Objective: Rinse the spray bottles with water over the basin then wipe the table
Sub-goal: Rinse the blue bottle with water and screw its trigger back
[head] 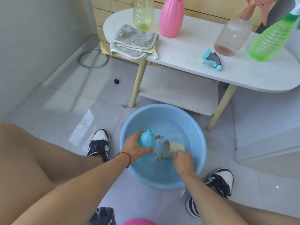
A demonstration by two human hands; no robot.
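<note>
Over the light blue basin [191,127] on the floor, my left hand [135,146] grips a blue spray bottle [146,142] with its cap off, neck pointing up and away. My right hand [182,160] holds a beige cup [172,147] lying tilted on its side in the basin's shallow water, mouth toward the bottle. On the white table [186,51] stand a yellow-green bottle [143,13], a pink bottle [171,18], a clear pinkish spray bottle [232,36] and a green spray bottle [271,39]. The blue trigger head [211,60] lies on the table. A grey cloth [134,42] lies folded at the table's left end.
The table has pale wooden legs [139,82] and a lower shelf [177,90] just behind the basin. My two shoes [99,144] flank the basin on the tiled floor. A round drain ring [93,59] and a small black object [116,81] lie at the left.
</note>
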